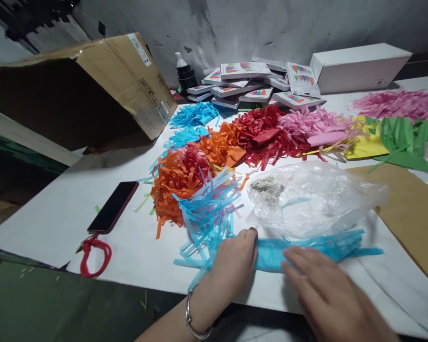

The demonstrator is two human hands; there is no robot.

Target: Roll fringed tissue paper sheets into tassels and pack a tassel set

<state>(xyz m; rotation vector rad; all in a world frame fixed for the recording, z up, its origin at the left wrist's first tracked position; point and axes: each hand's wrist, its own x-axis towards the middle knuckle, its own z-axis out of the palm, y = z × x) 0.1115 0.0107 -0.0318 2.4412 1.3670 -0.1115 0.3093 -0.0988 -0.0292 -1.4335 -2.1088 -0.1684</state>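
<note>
A blue fringed tissue-paper tassel [271, 254] lies flat along the front of the table, with cut strips at both ends. My left hand [235, 261], with a silver bangle at the wrist, is closed over its middle and holds it against the table. My right hand [321, 285], slightly blurred, has its fingers stretched out, the tips at the paper's near edge; whether they press on it I cannot tell. Just behind lies a clear plastic bag [324, 199] with a small greyish bundle [267, 187] inside. Loose light-blue fringe [210, 204] spreads behind my left hand.
Heaps of orange [174, 180], red [264, 133] and pink fringe [314, 126] cross the table. A phone [114, 206] with a red cord lies left, before a large open carton [124, 80]. Flat printed boxes [246, 71] and a white box [360, 69] stand behind; brown card [406, 209] lies right.
</note>
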